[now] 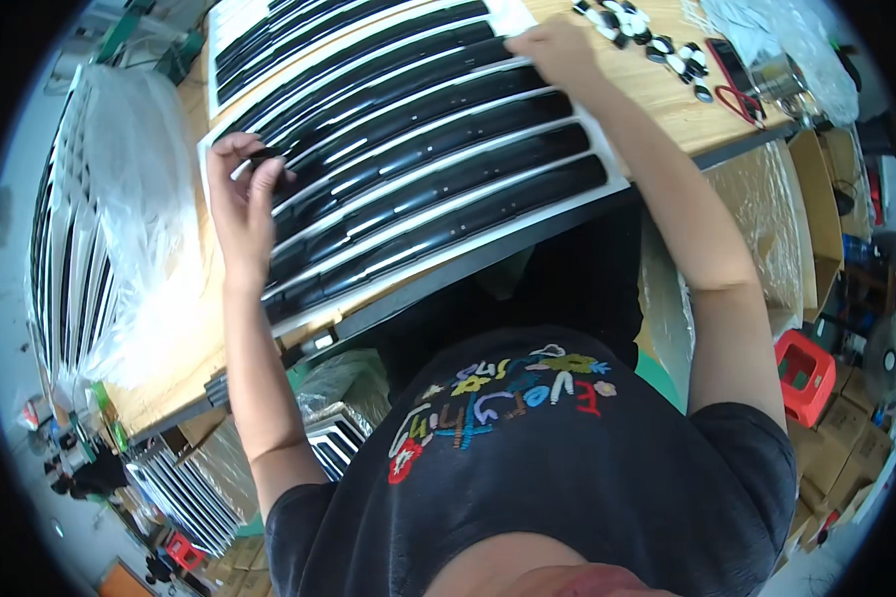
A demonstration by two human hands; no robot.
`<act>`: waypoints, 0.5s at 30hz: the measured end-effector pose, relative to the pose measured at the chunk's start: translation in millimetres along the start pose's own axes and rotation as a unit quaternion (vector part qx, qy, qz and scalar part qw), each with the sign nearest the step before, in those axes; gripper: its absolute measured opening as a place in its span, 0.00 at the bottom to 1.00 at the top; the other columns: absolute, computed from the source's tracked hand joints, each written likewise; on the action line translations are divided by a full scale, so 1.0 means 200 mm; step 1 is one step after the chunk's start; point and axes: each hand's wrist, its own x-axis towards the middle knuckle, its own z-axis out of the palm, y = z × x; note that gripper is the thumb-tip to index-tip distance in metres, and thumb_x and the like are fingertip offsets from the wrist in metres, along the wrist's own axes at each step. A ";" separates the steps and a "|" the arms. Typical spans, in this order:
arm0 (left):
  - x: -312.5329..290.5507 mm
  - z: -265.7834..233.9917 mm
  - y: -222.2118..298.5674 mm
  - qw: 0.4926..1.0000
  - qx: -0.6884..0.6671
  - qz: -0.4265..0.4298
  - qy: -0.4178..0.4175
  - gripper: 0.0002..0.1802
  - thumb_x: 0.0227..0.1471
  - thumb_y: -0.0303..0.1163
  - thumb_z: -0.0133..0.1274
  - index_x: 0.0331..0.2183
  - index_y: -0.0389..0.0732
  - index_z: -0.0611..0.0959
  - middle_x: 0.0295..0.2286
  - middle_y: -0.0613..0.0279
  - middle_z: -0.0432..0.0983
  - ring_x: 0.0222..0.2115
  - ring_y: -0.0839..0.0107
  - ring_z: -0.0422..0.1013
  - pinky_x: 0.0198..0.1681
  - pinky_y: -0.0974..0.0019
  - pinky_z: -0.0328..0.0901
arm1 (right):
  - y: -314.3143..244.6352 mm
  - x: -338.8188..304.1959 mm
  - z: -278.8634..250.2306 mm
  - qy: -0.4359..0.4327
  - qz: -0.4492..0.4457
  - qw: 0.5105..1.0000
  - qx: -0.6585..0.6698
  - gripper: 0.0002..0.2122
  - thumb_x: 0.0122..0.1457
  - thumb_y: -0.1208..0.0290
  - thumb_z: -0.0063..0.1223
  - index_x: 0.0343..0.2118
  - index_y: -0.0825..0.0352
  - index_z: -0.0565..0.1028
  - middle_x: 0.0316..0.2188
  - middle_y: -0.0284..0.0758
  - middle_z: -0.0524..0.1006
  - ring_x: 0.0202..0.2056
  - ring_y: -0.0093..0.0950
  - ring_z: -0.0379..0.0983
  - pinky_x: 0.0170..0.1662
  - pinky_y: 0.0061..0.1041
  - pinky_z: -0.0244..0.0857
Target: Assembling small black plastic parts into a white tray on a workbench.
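Glossy black curved strips (448, 144) lie side by side on a white backing sheet (612, 164) on the wooden table. At the sheet's left edge, my left hand (241, 204) is closed, thumb and fingers around a dark piece that looks like the left end of a strip. My right hand (562, 62) reaches to the far right and pinches the right end of a black strip (483, 50). The fingertips of this hand are partly hidden by the hand itself.
Small black and white pieces (677, 60) lie at the table's far right, near a phone (729, 65), red-handled scissors (742, 104) and a tape roll (779, 78). Plastic-wrapped strips (80, 229) stand on the left. A red stool (804, 378) and cardboard boxes (836, 438) are at right.
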 end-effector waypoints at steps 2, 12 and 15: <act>-0.06 0.18 0.04 0.998 -0.057 -0.010 0.006 0.17 0.54 0.17 0.53 0.46 0.35 0.71 0.38 0.58 0.72 0.33 0.75 0.73 0.37 0.71 0.72 | -0.16 -0.07 0.02 0.070 -0.041 0.991 -0.111 0.16 0.55 0.51 0.57 0.35 0.61 0.82 0.35 0.36 0.79 0.38 0.38 0.75 0.42 0.34 0.66; -0.10 0.77 0.19 0.947 -0.254 -0.152 -0.126 0.17 0.53 0.20 0.56 0.46 0.33 0.78 0.35 0.58 0.79 0.36 0.73 0.77 0.45 0.71 0.70 | 0.52 -0.17 -0.60 0.211 0.003 0.940 -0.268 0.15 0.54 0.57 0.60 0.41 0.60 0.80 0.38 0.36 0.77 0.40 0.38 0.74 0.45 0.38 0.66; -0.08 0.93 0.22 0.939 -0.279 -0.135 -0.151 0.16 0.54 0.20 0.55 0.46 0.34 0.78 0.36 0.60 0.80 0.37 0.75 0.76 0.45 0.73 0.70 | 0.57 -0.27 -0.59 0.129 -0.078 0.974 -0.167 0.11 0.58 0.68 0.55 0.43 0.62 0.79 0.36 0.39 0.76 0.38 0.37 0.74 0.42 0.31 0.67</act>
